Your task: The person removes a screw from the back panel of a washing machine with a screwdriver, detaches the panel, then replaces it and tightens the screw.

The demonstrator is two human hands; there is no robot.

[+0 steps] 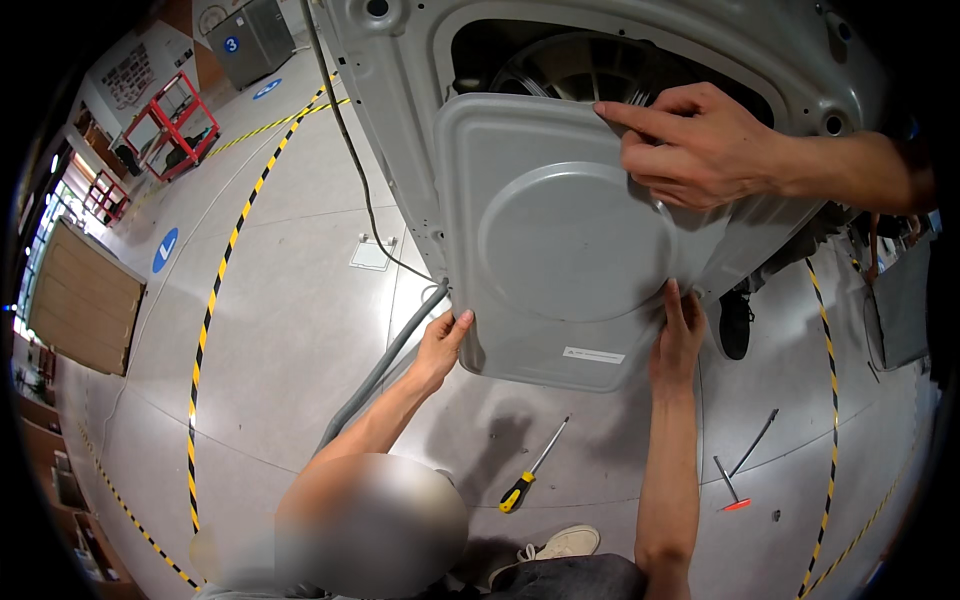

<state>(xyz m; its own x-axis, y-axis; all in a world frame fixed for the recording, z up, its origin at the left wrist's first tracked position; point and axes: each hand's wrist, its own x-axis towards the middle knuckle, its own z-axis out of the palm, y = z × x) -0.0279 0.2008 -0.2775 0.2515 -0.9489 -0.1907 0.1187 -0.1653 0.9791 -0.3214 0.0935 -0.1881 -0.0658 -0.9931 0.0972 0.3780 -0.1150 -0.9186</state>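
Note:
A grey metal back panel (575,245) with a round raised ring leans against a washing machine cabinet (400,90). My left hand (440,345) grips its lower left edge, thumb in front. My right hand (680,325) is closed at the lower right edge, fingers against the panel. From the right, another person's hand (695,150) rests at the panel's upper right, index finger along the top edge. Above that edge shows part of the cabinet's opening, with a dark round wheel (580,65) inside; the panel hides the rest.
On the floor lie a yellow-black screwdriver (530,475), a red T-handled tool (735,502) and a dark rod (757,440). A grey hose (385,365) runs by my left forearm. The other person's black shoe (735,325) stands right. A blurred round shape (380,520) covers the lower left.

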